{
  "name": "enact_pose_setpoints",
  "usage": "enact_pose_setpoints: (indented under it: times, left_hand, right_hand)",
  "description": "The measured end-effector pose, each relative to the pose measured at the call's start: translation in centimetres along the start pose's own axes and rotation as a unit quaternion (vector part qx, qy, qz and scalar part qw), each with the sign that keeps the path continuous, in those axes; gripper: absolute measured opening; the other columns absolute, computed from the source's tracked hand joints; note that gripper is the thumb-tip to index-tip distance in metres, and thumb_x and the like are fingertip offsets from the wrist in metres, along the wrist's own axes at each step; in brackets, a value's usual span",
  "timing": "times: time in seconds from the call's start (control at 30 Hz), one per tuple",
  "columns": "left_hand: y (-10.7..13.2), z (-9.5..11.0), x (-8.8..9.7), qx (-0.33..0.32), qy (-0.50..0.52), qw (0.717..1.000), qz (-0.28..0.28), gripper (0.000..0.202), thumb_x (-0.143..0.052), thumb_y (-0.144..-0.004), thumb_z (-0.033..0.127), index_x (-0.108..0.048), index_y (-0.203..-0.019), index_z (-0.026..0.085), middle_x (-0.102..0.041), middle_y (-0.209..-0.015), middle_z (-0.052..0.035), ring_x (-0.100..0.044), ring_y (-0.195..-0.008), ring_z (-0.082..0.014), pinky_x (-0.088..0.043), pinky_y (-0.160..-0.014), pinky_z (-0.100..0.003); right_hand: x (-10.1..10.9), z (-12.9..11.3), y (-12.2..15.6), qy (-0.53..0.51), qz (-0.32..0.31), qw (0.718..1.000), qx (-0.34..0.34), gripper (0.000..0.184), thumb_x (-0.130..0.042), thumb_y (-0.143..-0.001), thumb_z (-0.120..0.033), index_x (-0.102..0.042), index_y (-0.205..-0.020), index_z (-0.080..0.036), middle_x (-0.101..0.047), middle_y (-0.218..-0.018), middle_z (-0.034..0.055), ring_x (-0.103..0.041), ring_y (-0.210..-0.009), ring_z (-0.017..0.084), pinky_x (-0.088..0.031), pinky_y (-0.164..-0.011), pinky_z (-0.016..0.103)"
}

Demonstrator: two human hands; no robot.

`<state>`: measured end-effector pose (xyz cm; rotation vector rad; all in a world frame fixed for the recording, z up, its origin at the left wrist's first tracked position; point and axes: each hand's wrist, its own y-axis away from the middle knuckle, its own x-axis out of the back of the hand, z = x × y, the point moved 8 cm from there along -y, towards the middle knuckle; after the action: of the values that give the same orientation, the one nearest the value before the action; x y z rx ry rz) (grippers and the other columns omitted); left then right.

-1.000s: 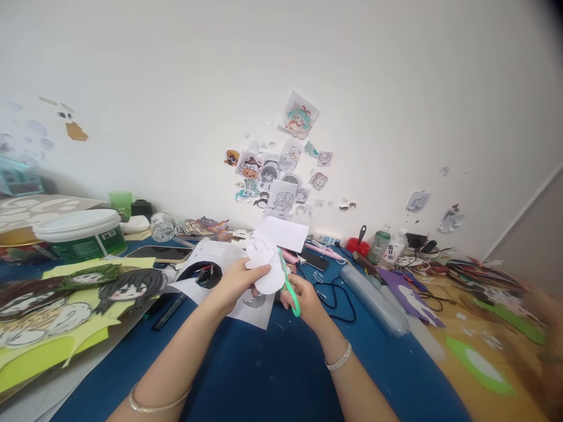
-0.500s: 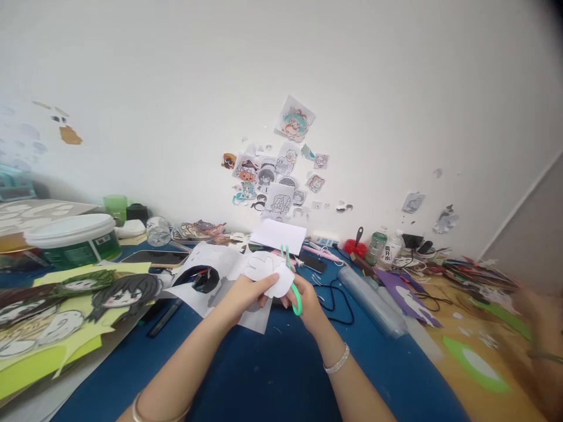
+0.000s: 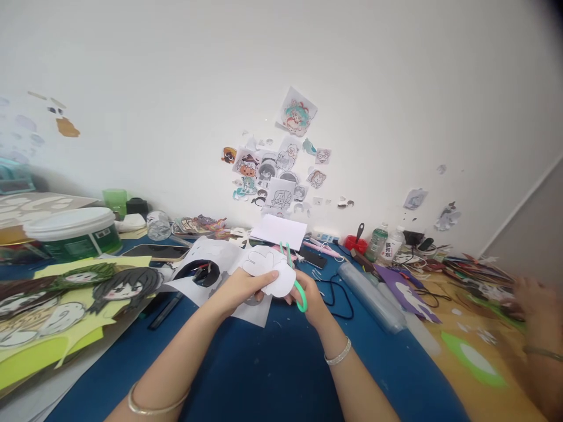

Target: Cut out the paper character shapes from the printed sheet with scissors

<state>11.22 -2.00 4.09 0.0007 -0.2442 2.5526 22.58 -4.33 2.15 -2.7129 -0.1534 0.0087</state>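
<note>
My left hand pinches a white paper cutout with thin outlines drawn on it, thumb on top and fingers underneath. Green-handled scissors are in my right hand, their loop showing beside the paper. Pale green scissor tips stick up past the cutout's far edge; the rest of the blades is hidden behind it. Under and behind my left hand lies a larger white sheet with grey printed shapes. Left of it a round dark container shows pens or tools inside.
A blue mat covers my desk. Coloured character cutouts and a white-lidded tub stand left. On the right are a clear plastic roll, bottles, purple paper and another person's hand.
The cutout has turned slightly in my hands, and the scissor loop sits a little farther right and higher. At the right, the other person's hand has moved slightly.
</note>
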Motion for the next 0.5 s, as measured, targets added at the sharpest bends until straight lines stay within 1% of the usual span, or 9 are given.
enact_pose_setpoints:
  times: [0.1, 0.23, 0.37, 0.43, 0.5]
  left_hand:
    - [0.12, 0.15, -0.09, 0.007, 0.016, 1.000, -0.005, 0.029, -0.061, -0.071, 0.039, -0.057, -0.083, 0.014, -0.056, -0.060, -0.0002, -0.043, -0.048, -0.0080, -0.032, -0.041, -0.019]
    - [0.25, 0.30, -0.16, 0.019, 0.051, 0.999, -0.001, 0.027, -0.062, -0.070, 0.035, -0.056, -0.085, 0.014, -0.056, -0.060, -0.0001, -0.044, -0.048, -0.0086, -0.031, -0.039, -0.019]
    - [0.30, 0.37, -0.44, 0.021, 0.071, 0.997, -0.023, 0.025, -0.062, -0.070, 0.033, -0.057, -0.083, 0.013, -0.057, -0.060, -0.0016, -0.043, -0.047, -0.0082, -0.030, -0.037, -0.019]
    - [0.31, 0.39, -0.61, 0.018, 0.080, 0.996, -0.033, 0.024, -0.062, -0.070, 0.033, -0.057, -0.081, 0.013, -0.056, -0.059, -0.0014, -0.042, -0.045, -0.0076, -0.029, -0.037, -0.019]
    - [0.30, 0.35, -0.68, 0.015, 0.089, 0.995, -0.031, 0.023, -0.063, -0.070, 0.033, -0.057, -0.080, 0.013, -0.055, -0.058, -0.0007, -0.041, -0.044, -0.0068, -0.028, -0.037, -0.018]
  right_hand:
    - [-0.20, -0.22, 0.13, -0.004, -0.013, 1.000, 0.008, 0.034, -0.063, -0.072, -0.047, -0.056, -0.076, -0.014, -0.043, -0.047, -0.0039, -0.036, -0.043, 0.007, -0.030, -0.044, 0.022]
    - [-0.33, -0.32, 0.15, -0.010, -0.027, 0.999, 0.021, 0.037, -0.064, -0.070, -0.047, -0.058, -0.084, -0.013, -0.044, -0.047, -0.0044, -0.036, -0.042, 0.007, -0.030, -0.045, 0.023]
    - [-0.60, -0.35, 0.23, -0.020, -0.051, 0.998, 0.020, 0.040, -0.064, -0.069, -0.049, -0.057, -0.084, -0.012, -0.043, -0.047, -0.0046, -0.035, -0.041, 0.007, -0.029, -0.044, 0.023]
    - [-0.60, -0.32, 0.28, -0.016, -0.051, 0.998, 0.013, 0.041, -0.063, -0.069, -0.050, -0.057, -0.083, -0.013, -0.042, -0.046, -0.0047, -0.036, -0.042, 0.008, -0.029, -0.044, 0.023]
    - [-0.45, -0.29, 0.28, -0.012, -0.040, 0.999, 0.007, 0.038, -0.063, -0.070, -0.049, -0.056, -0.082, -0.013, -0.042, -0.047, -0.0046, -0.036, -0.042, 0.008, -0.030, -0.044, 0.023]
